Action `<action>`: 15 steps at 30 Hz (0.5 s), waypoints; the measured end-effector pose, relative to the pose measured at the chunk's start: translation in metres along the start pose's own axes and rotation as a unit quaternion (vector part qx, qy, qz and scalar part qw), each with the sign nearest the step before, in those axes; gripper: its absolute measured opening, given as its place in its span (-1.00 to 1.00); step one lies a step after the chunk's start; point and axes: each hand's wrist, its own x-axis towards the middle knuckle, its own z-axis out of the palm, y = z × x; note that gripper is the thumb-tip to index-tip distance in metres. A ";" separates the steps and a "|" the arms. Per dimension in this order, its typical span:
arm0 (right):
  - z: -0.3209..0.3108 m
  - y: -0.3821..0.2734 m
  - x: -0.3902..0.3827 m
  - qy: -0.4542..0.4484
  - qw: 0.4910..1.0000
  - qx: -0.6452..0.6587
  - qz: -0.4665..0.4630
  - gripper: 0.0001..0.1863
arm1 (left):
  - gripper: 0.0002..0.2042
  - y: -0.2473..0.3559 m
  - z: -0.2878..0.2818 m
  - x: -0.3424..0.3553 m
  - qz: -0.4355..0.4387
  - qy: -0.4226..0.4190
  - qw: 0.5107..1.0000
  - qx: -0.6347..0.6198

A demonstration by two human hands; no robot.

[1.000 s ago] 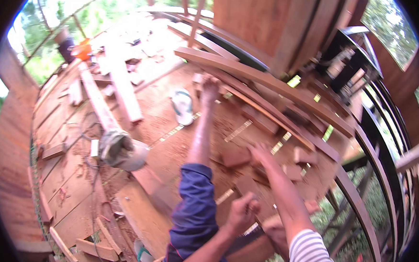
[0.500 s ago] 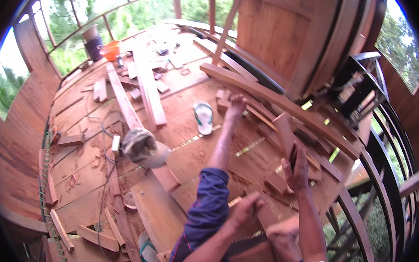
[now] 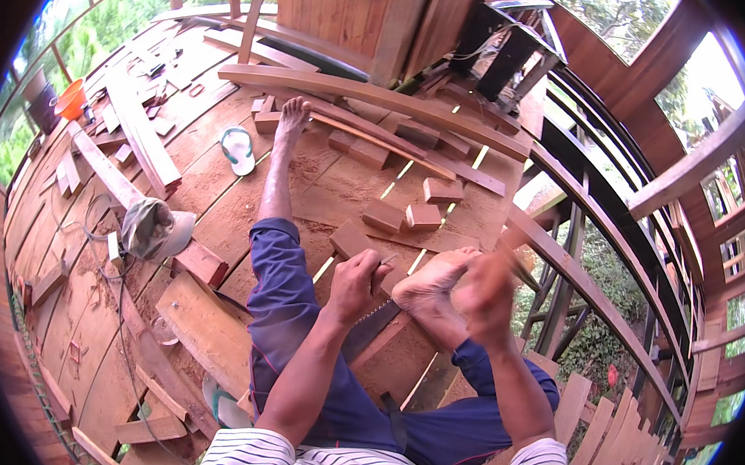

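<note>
My left hand (image 3: pixel 360 286) is closed in front of me, with a thin dark tip of something showing at its fingers. Just below it lies a dark saw blade (image 3: pixel 371 325) with teeth along its edge. My right hand (image 3: pixel 489 298) is smeared by motion beside my bare foot (image 3: pixel 436 288). A blurred brown shape, perhaps a piece of wood (image 3: pixel 519 253), shows at its fingers; I cannot tell how it is held. Beyond my hands, small wooden blocks (image 3: pixel 423 217) lie on the sawdust-strewn boards (image 3: pixel 315 204).
A long beam (image 3: pixel 364 97) crosses the far side. Left of my outstretched leg are a cap (image 3: pixel 152 231), a flip-flop (image 3: pixel 238 150), planks (image 3: pixel 140 132) and a cable (image 3: pixel 123 333). An orange bucket (image 3: pixel 70 101) stands far left. On the right, the deck edge meets a curved railing (image 3: pixel 599 304).
My view has turned right and down. My left hand is nearer the middle of my lap. My right hand, earlier beside an upright piece of wood, is now blurred near my foot.
</note>
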 end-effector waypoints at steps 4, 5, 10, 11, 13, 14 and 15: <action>-0.005 -0.028 -0.004 -0.131 0.964 -0.232 0.019 -0.08 | -0.76 0.004 -0.004 -0.014 -0.011 -0.026 0.999 -0.038; -0.015 -0.029 -0.010 -0.057 0.985 -0.164 0.018 -0.14 | -0.77 0.010 -0.005 -0.013 -0.009 -0.027 0.999 -0.036; -0.013 0.004 -0.034 0.033 0.995 -0.083 -0.044 -0.18 | -0.79 0.012 0.009 -0.009 0.001 -0.042 0.997 -0.063; -0.010 0.006 -0.037 -0.066 0.981 -0.178 -0.035 -0.13 | -0.79 0.005 0.015 -0.016 0.010 -0.036 0.996 -0.075; 0.002 -0.034 -0.015 -0.183 0.950 -0.245 0.064 -0.05 | -0.78 -0.017 0.016 -0.032 0.020 -0.025 0.996 -0.080; -0.005 -0.023 -0.019 -0.121 0.968 -0.220 0.023 -0.05 | -0.78 -0.007 0.017 -0.031 0.008 -0.040 0.996 -0.080; -0.014 -0.014 -0.025 -0.033 0.990 -0.126 0.044 -0.10 | -0.78 0.010 0.010 -0.023 -0.004 -0.051 0.996 -0.074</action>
